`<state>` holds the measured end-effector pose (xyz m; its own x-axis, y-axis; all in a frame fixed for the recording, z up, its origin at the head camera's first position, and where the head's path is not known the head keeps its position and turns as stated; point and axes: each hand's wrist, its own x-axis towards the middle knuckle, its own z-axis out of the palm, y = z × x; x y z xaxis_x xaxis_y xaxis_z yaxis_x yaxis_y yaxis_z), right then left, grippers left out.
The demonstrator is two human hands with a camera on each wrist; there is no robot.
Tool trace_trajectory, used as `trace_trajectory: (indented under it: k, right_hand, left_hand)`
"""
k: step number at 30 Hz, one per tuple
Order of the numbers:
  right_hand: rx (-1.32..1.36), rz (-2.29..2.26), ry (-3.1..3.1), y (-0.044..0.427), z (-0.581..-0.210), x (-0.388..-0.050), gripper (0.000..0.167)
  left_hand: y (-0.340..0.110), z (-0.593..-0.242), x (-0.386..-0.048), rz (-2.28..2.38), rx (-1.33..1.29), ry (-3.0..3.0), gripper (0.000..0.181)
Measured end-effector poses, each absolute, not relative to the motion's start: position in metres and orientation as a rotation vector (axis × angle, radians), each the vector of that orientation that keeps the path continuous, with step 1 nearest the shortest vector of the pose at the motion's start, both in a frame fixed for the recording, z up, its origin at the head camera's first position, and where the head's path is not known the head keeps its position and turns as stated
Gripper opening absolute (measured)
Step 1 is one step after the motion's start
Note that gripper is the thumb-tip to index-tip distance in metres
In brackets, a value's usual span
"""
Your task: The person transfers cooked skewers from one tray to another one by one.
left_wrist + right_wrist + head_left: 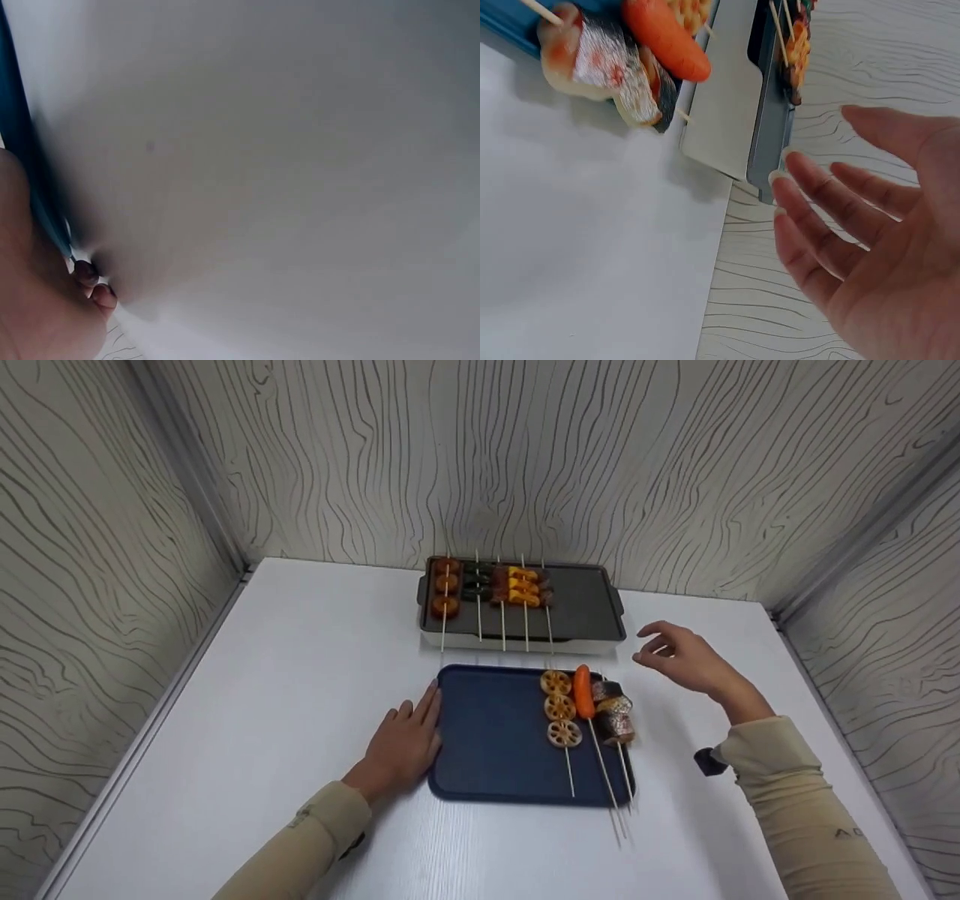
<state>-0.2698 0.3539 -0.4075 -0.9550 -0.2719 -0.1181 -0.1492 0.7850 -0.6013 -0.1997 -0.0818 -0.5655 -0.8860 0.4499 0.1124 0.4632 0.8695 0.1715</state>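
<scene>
My left hand (405, 742) rests at the left edge of a blue tray (487, 735), its fingers straight along the rim. On the tray's right side lie a lotus root skewer (559, 707), an orange sausage skewer (583, 694) and a fish-piece skewer (618, 718) with silvery skin, their sticks pointing toward me. To the right of the tray, my right hand (679, 656) hovers over the table with loosely bent fingers and nothing between them. In the right wrist view the palm (900, 285) shows bare, near the grill's end.
Behind the tray stands a grill (581, 604) with a dark plate and pale base. Several skewers lie on its left and middle, among them round brown slices (446, 583) and yellow pieces (523, 586). Wood-patterned panels (480, 457) enclose the white table (300, 660) at back and sides.
</scene>
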Motion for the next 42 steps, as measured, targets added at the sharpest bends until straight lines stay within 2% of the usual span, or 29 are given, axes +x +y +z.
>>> trace_trajectory:
  k: [11,26,38,42]
  right_hand:
    - [-0.295,-1.038,2.56,0.334,-0.422,-0.319,0.061]
    - [-0.244,-1.451,2.165,0.295,-0.465,-0.328,0.065]
    - [-0.058,-1.671,2.117,0.278,-0.469,-0.334,0.045]
    - [-0.086,-1.711,2.085,0.28,-0.468,-0.336,0.042]
  left_hand:
    - [-0.08,-0.564,-0.201,-0.225,-0.705,-3.028,0.061]
    - [-0.08,-0.57,-0.203,-0.252,-0.708,-3.015,0.063]
    - [-0.079,-0.565,-0.201,-0.185,-0.696,-3.033,0.061]
    - [-0.081,-0.567,-0.202,-0.196,-0.696,-3.027,0.061]
